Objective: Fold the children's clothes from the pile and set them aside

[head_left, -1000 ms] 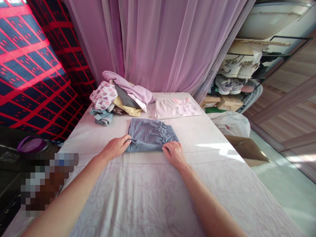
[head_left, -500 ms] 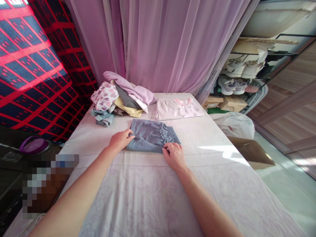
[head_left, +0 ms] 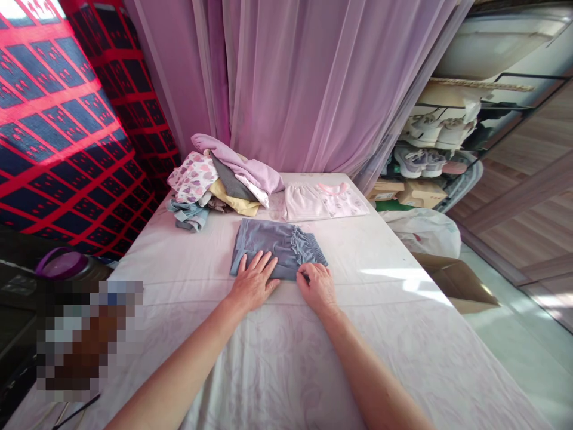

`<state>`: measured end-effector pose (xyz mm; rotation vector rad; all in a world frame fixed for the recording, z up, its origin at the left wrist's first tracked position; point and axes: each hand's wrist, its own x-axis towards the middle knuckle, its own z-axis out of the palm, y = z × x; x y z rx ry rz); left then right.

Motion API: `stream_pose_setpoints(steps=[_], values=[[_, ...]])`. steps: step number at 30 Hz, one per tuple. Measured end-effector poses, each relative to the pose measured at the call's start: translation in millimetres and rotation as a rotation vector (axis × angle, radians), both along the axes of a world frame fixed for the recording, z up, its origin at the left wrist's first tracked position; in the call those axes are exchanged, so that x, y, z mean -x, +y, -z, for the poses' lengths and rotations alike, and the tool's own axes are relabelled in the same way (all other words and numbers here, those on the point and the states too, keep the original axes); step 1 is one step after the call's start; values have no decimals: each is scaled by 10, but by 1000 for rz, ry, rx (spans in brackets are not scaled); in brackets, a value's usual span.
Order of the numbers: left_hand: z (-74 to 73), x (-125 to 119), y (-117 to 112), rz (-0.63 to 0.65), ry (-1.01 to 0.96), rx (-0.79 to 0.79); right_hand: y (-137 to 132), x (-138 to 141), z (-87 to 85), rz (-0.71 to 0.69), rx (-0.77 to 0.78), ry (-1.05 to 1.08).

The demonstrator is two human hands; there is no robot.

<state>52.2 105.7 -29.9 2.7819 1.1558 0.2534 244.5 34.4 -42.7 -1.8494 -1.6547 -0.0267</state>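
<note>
Folded grey-blue shorts [head_left: 273,246] lie flat on the sheet-covered table [head_left: 358,340], with the gathered elastic waistband to the right. My left hand [head_left: 253,282] rests on the near part of the shorts, palm down and fingers spread, holding nothing. My right hand [head_left: 316,289] sits at the near right corner, its fingers curled around the fabric edge. Beyond the shorts stands a mixed pile of folded clothes [head_left: 219,182], and a pale pink folded garment [head_left: 324,202] lies to its right.
Pink sheer curtains [head_left: 304,89] hang behind the table. At right are a shoe rack [head_left: 430,134], cardboard boxes [head_left: 421,194], a white plastic bag [head_left: 423,233] and an open carton [head_left: 454,280]. A purple lid [head_left: 60,264] and a pixelated object [head_left: 85,334] sit at lower left.
My left hand has moved from the left edge of the shorts onto their near part, with its fingers now spread flat. My right hand has stayed at the corner.
</note>
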Motion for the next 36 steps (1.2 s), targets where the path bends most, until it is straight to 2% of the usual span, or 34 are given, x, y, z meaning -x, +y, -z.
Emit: stream_pose_setpoints(steps=[6,8,10,13,17,20,24,29,33,36], values=[[-27,-12,-11,-40,-11,-5,-58,-60,-12,67,-254,60],[-25,-16,-21,-46,-12,-4,-94,-34,-57,19,-275,14],[-11,-16,-19,-51,-6,-8,-122,24,-96,-125,-207,-74],[26,-13,4,-77,1,-54,-133,115,-105,-309,-12,-213],[88,1,48,-165,26,-113,-120,143,-70,-309,226,-281],[125,16,68,-195,49,-117,-126,118,-75,-321,300,-290],[145,65,80,-229,59,-131,-137,99,-105,-325,335,-291],[118,238,132,-311,55,-121,-136,112,-106,-316,336,-275],[87,355,171,-322,26,-87,-127,238,-159,-249,235,-272],[83,368,175,-314,-8,-89,-78,423,-215,-285,146,-280]])
